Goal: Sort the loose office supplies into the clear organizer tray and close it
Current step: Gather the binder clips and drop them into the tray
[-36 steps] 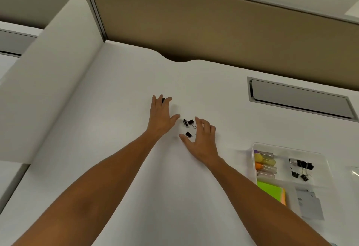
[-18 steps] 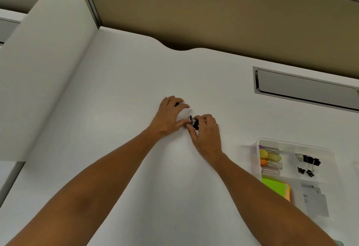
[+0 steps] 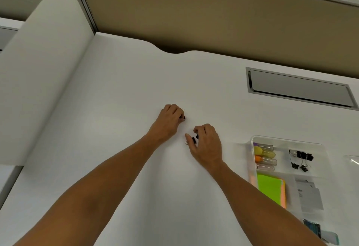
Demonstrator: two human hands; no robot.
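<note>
My left hand [image 3: 171, 118] is curled on the white desk and pinches a small black binder clip [image 3: 182, 118] at its fingertips. My right hand [image 3: 206, 142] sits a little nearer and to the right, its fingers and thumb curled round small black binder clips [image 3: 194, 138]. The clear organizer tray [image 3: 252, 142] stands open at the right. It holds highlighters [image 3: 265, 156], several black binder clips [image 3: 301, 159], green sticky notes [image 3: 270, 188] and grey cards [image 3: 309, 197].
A grey cable hatch [image 3: 299, 88] is set into the desk at the back right. A white partition [image 3: 38, 67] stands along the left and a tan one behind. A clear lid edge [image 3: 352, 159] shows at the far right.
My hands went from flat and open to meeting over the loose clips, then drew apart. Each now holds clips, and none are left loose on the desk.
</note>
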